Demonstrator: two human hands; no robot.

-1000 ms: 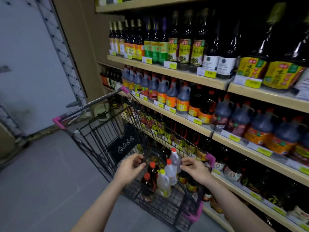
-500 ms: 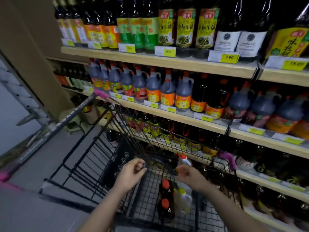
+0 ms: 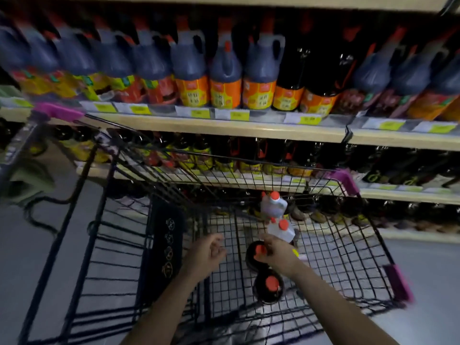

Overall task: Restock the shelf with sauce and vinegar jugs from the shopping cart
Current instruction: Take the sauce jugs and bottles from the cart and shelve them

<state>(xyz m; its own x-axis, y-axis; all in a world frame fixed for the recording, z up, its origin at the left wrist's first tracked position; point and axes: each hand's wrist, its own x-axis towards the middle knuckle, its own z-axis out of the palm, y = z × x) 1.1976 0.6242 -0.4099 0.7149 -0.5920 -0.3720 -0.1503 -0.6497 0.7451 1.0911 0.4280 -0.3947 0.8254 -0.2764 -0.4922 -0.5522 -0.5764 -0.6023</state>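
- Step in hand (judged): picking a jug out of the shopping cart [image 3: 368,232] for the shelf [image 3: 224,125]. A grip round the neck or handle, then a straight lift clear of the wire rim, would keep the neighbouring bottles upright.
- Right hand [image 3: 278,255]: inside the basket, fingers curled at the base of the near clear jug [image 3: 282,230]; motion blur hides whether they grip it or only touch it.
- Left hand [image 3: 206,253]: over the basket to the left, fingers loosely bent, holding nothing.
- Cart contents: two clear, orange-capped jugs, the far clear jug [image 3: 273,204] against the far wire wall; two dark bottles with orange caps [image 3: 270,285] stand nearer, seen from above. A yellow cap peeks out beside the right wrist.
- Shelf contents: the upper tier is packed with dark handled jugs [image 3: 225,78] bearing orange labels; no gap shows at the front, so a slot must be sought (judged).
- Lower tiers: rows of dark bottles, blurred.
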